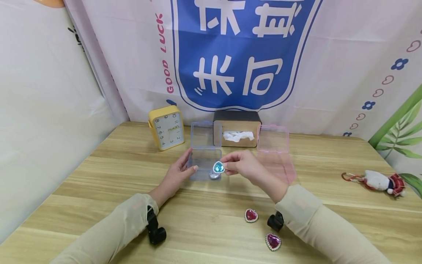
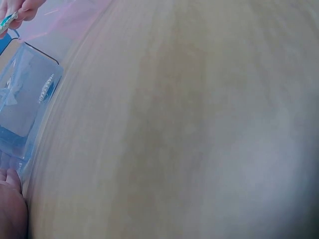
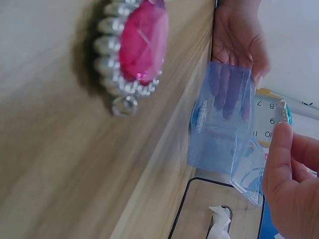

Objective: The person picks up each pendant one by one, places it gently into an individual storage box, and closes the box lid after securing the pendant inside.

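Note:
A teal heart-shaped gem with a pearly rim [image 1: 218,167] is pinched between the thumb and fingers of my right hand [image 1: 244,167]. It hangs over the front right of a clear blue plastic box [image 1: 199,177], whose lid stands raised at the back. Inside that corner lies a pale heart gem [image 1: 214,176], partly covered in the head view. My left hand [image 1: 174,178] rests against the box's left side; its straight fingers show through the plastic in the right wrist view. Two more heart gems, one red [image 1: 251,215] and one magenta [image 1: 273,241], lie nearer on the table.
Right of the blue box stands an open pink box [image 1: 286,167], partly behind my right hand. A tissue box [image 1: 237,126] and a yellow clock [image 1: 166,127] stand at the back. Far right lies a small plush with a red carabiner [image 1: 377,181].

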The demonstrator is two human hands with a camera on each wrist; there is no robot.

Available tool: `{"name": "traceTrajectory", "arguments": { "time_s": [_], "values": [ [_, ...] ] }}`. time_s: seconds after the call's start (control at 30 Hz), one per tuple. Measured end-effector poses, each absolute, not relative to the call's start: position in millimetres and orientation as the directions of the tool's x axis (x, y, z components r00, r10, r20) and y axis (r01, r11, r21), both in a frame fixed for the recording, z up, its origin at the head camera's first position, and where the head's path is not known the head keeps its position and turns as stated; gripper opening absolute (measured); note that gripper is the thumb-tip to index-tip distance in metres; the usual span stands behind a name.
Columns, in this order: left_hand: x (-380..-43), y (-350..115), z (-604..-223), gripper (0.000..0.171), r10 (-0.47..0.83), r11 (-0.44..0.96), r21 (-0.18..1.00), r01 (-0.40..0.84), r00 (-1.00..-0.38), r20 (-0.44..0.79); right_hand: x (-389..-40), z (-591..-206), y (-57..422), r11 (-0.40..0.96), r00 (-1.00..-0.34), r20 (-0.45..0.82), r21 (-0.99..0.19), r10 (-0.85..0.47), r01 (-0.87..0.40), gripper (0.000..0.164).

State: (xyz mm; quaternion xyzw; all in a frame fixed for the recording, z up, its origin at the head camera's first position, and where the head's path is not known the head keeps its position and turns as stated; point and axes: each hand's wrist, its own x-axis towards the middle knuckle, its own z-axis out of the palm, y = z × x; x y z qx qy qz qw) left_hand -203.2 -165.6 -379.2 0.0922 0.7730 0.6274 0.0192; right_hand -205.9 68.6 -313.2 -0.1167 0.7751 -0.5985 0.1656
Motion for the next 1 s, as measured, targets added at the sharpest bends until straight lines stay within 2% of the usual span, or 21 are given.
{"name": "traceTrajectory", "arguments": {
  "time_s": [0.47,1.0],
  "values": [
    [-204,-166,-381,0.072,0.168,0.191,0.974,0.118,-0.982,0.086,-220,-314,58,0.256,-0.941,-0.122,-0.966,-0.316,0.039,0.019],
    [-204,-166,-381,0.071,0.167,0.199,0.972,0.125,-0.982,0.092,-230,-314,43,0.387,-0.957,-0.102,-0.922,-0.271,-0.012,0.015]
  ]
}}
